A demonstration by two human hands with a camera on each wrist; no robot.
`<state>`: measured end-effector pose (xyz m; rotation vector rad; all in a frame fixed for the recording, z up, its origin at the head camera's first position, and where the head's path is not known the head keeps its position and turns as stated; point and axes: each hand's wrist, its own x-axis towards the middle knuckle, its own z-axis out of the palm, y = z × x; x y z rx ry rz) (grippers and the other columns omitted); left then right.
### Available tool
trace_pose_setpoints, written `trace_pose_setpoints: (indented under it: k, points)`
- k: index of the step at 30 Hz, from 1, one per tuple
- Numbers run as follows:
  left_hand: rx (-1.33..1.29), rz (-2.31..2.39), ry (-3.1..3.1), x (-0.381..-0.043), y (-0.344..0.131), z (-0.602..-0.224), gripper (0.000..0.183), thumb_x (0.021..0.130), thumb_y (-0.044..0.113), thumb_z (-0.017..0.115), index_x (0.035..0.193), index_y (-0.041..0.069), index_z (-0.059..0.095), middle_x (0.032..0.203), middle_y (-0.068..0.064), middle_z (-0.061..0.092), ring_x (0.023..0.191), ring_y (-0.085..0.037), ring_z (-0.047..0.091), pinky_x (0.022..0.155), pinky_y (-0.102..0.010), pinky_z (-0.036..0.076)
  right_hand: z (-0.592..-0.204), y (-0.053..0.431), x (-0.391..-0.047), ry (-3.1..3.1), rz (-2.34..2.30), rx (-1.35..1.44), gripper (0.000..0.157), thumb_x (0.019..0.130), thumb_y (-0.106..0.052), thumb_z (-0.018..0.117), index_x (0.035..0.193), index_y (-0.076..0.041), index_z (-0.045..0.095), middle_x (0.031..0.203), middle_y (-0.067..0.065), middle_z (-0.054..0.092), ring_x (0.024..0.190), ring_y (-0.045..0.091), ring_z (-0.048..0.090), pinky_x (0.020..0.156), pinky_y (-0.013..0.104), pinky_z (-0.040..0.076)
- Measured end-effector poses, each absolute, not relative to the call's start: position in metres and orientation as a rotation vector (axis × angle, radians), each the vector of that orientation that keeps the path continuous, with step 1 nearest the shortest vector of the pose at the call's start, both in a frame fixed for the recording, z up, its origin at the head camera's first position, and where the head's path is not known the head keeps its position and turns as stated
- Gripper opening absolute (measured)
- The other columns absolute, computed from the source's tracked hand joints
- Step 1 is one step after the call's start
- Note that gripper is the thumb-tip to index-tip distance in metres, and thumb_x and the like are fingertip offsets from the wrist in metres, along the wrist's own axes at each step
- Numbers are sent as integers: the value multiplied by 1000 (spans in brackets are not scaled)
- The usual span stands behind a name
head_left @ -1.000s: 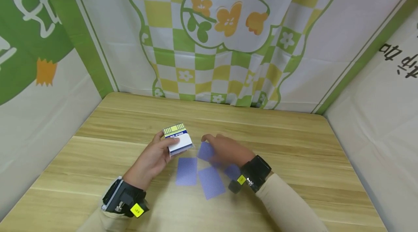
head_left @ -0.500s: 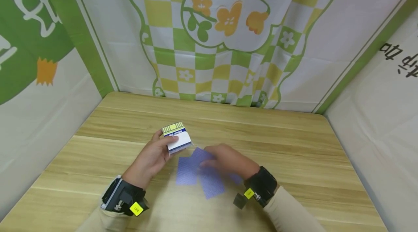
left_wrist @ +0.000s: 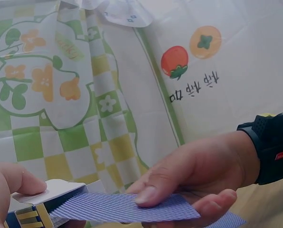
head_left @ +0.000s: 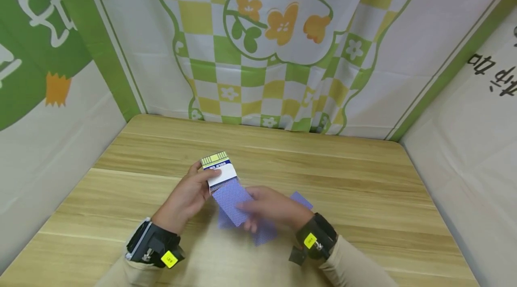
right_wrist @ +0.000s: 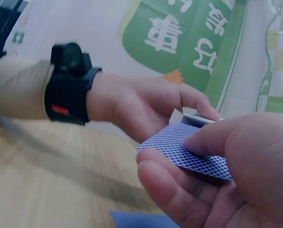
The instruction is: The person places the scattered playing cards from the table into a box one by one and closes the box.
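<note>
My left hand (head_left: 192,193) grips a white, blue and yellow card box (head_left: 221,171), thumb across its front and its open end toward the right hand. Between thumb and fingers, my right hand (head_left: 273,206) pinches a blue-patterned playing card (head_left: 232,201). In the left wrist view the far end of this playing card (left_wrist: 127,207) reaches the mouth of the card box (left_wrist: 51,192). The right wrist view shows the right thumb flat on top of the patterned back. Other blue-backed cards lie on the table under the right hand, partly hidden; one card (head_left: 302,200) shows beyond the right wrist.
The wooden table (head_left: 347,175) carries the cards. A printed cloth (head_left: 278,76) hangs at its back edge, with cloth walls on both sides. Black wrist cameras (head_left: 155,244) are strapped to both arms.
My right hand has picked up a card from the table and brought it left to the box's open end. The left hand and box have stayed nearly still.
</note>
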<state>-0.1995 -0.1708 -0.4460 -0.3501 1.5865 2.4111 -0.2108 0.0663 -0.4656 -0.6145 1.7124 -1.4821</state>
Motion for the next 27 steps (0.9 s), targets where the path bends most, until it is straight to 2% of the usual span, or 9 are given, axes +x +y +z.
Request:
trace_pose_setpoints:
  k: [4,8,11,14,20,23,27]
  points:
    - [-349,2383,1622,-199,-169,-446,81,97,7,59,158,14,5,130,-3,55,102,-8,64,85,-19,52,-464,59,-207,1650,-1588,-501,33,100,-34,62,123,-9,63,90,12,70,68,18,68,65,34,60]
    - [-352,2367,1644,-197,-169,-445,83,98,8,59,159,14,3,130,-1,55,104,-7,61,85,-18,45,-460,49,-201,1626,-1692,-371,37,101,-32,61,127,-5,62,93,13,70,67,18,69,63,30,60]
    - [-347,2383,1645,-197,-169,-444,86,98,8,58,159,13,-2,129,-2,54,102,-6,61,87,-18,47,-457,42,-196,1646,-1741,-284,38,101,-30,61,128,-2,61,90,13,69,65,17,68,60,28,60]
    - [-340,2405,1634,-198,-169,-444,87,98,6,58,159,12,-5,126,-4,57,99,-7,65,85,-19,52,-455,38,-192,1656,-1775,-215,38,102,-29,59,128,-1,59,89,12,69,67,17,69,60,28,60]
    - [-334,2426,1604,-199,-169,-444,85,98,5,57,157,12,-4,119,-1,60,96,-7,66,83,-20,54,-452,32,-189,1461,-1912,-207,39,102,-17,59,134,6,53,95,12,70,81,17,72,78,29,62]
    - [-343,2436,1595,-199,-169,-444,86,97,4,57,158,12,-4,122,-2,59,98,-7,65,86,-20,54,-454,32,-191,1376,-1919,-254,41,98,-7,61,135,9,52,98,10,71,87,16,72,87,29,60]
    - [-354,2439,1587,-198,-170,-443,85,98,4,57,158,12,-3,128,-4,55,101,-7,65,91,-20,52,-458,34,-191,1390,-1834,-342,41,92,-2,64,131,6,55,98,7,73,90,17,71,90,30,58]
